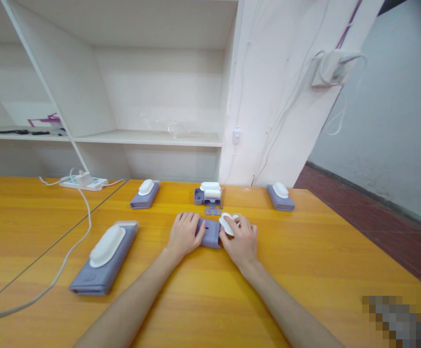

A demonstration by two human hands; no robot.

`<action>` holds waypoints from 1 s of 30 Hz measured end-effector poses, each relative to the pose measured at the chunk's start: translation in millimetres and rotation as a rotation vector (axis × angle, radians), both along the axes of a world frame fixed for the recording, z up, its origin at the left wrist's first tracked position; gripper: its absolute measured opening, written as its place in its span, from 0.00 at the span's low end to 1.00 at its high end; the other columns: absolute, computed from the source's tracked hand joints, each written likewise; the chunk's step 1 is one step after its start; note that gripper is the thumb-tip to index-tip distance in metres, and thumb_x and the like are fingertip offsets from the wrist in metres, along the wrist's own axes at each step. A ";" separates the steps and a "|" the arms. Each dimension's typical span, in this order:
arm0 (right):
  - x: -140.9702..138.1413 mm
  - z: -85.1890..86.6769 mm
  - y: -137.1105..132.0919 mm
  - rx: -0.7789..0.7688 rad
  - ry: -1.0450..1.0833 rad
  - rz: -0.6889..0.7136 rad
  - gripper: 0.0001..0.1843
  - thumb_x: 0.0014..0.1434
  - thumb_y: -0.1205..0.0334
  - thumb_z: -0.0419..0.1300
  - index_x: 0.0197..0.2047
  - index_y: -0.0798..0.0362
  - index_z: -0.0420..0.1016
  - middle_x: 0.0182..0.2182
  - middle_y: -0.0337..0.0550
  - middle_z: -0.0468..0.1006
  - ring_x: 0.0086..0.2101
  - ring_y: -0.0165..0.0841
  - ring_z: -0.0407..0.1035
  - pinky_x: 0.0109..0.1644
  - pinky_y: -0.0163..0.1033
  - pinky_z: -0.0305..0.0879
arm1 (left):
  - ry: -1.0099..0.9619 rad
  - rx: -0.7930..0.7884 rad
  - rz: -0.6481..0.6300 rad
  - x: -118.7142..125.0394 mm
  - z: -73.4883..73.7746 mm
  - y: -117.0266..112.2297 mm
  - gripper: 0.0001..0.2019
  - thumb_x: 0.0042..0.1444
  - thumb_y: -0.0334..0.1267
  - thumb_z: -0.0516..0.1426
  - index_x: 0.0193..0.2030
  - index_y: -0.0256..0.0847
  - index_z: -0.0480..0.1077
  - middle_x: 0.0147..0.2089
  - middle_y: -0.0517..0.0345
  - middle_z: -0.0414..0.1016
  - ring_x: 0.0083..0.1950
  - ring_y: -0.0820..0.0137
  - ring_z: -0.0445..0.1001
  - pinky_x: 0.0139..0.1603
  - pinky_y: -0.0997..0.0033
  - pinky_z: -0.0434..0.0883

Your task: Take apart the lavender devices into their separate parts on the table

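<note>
My left hand (183, 234) rests on the left end of a small purple-grey block (210, 233) lying on the orange wooden table (305, 251), fingers curled over its edge. My right hand (241, 239) grips a white oval piece (226, 224) at the block's right end, fingers closed round it. Both hands meet over the block near the table's middle.
A larger purple block with a white oval top (105, 258) lies at the left front. Two similar ones sit further back (145, 194) (280, 196). A small purple and white assembly (210, 194) stands behind my hands. A power strip (83, 182) and white cable (68, 251) lie left. White shelves (148, 137) rise behind.
</note>
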State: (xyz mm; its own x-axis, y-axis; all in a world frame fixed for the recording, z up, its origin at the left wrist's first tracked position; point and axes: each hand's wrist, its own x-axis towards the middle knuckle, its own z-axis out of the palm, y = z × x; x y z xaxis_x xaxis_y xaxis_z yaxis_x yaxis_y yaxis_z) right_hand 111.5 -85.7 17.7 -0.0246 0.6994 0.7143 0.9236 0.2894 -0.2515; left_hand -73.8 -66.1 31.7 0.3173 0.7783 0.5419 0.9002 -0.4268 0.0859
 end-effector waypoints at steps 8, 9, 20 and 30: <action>0.1 2.5 -0.9 -0.076 -0.104 -0.061 0.15 0.57 0.59 0.57 0.49 0.48 0.71 0.37 0.47 0.68 0.41 0.40 0.59 0.40 0.41 0.49 | 0.035 0.005 0.000 1.3 -0.8 -2.0 0.14 0.62 0.43 0.44 0.39 0.40 0.66 0.39 0.49 0.70 0.43 0.62 0.67 0.47 0.61 0.60; 0.0 2.0 -0.8 -0.076 -0.114 -0.064 0.16 0.57 0.59 0.56 0.49 0.48 0.71 0.37 0.47 0.68 0.41 0.40 0.59 0.40 0.41 0.49 | 0.037 0.005 0.004 1.3 -0.7 -2.1 0.14 0.62 0.43 0.43 0.38 0.40 0.66 0.38 0.50 0.70 0.43 0.62 0.67 0.47 0.61 0.60; -2.6 4.4 -3.5 -0.065 -0.156 -0.102 0.13 0.56 0.61 0.57 0.45 0.48 0.72 0.36 0.49 0.68 0.40 0.41 0.58 0.40 0.43 0.50 | 0.013 0.009 0.009 1.9 -1.4 -2.6 0.13 0.62 0.43 0.44 0.38 0.41 0.66 0.38 0.50 0.70 0.43 0.62 0.67 0.47 0.61 0.60; -3.7 3.7 -4.5 -0.097 -0.203 -0.147 0.08 0.53 0.65 0.57 0.39 0.50 0.72 0.37 0.50 0.68 0.40 0.42 0.59 0.41 0.45 0.51 | 0.010 -0.002 -0.008 1.4 0.7 -4.5 0.14 0.61 0.46 0.45 0.39 0.41 0.66 0.40 0.49 0.71 0.44 0.61 0.67 0.48 0.60 0.60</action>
State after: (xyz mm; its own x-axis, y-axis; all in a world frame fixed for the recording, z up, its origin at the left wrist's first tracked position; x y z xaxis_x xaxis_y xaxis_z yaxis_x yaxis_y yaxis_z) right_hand 107.9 -90.2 21.5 -0.0538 0.7708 0.6348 0.9882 0.1324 -0.0771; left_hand -72.4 -70.6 32.5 0.3288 0.7770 0.5368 0.8977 -0.4337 0.0779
